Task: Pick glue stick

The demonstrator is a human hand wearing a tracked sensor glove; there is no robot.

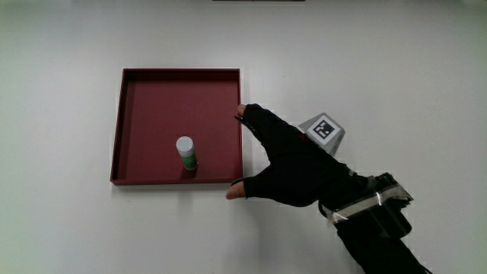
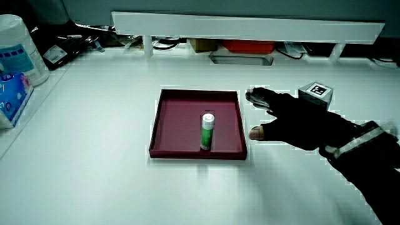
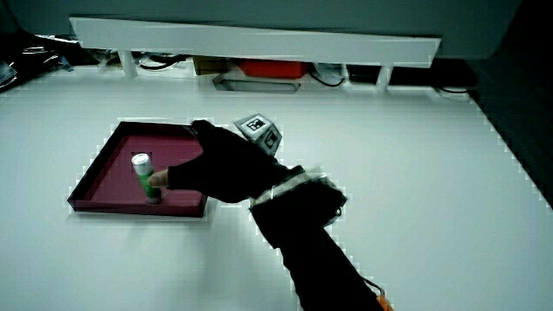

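The grip was open and held nothing: the black-gloved hand (image 1: 293, 164) hovered just beside the shallow dark red square tray (image 1: 129, 106), its fingers (image 1: 255, 116) spread toward the tray's nearest wall and the thumb (image 1: 237, 190) reaching toward the tray corner nearer the person. In the main view the fingertips lay at the tray's rim, and no part of the hand touched the glue stick. The small grey cube with a black-and-white pattern (image 1: 324, 130) sat on the back of the hand, and the dark-sleeved forearm (image 1: 380, 228) ran back toward the person.

The green glue stick with a white cap (image 1: 186, 153) stood upright inside the tray, in the part nearer the person, apart from the tray walls. In a side view the stick (image 2: 207, 131) stood clear of the hand (image 2: 300, 125); in a side view the thumb overlapped the stick (image 3: 144, 175), so contact there could not be told.

The tray rested on the plain white surface (image 1: 61, 228). At that surface's edge stood a white tub with blue print (image 2: 15, 53).
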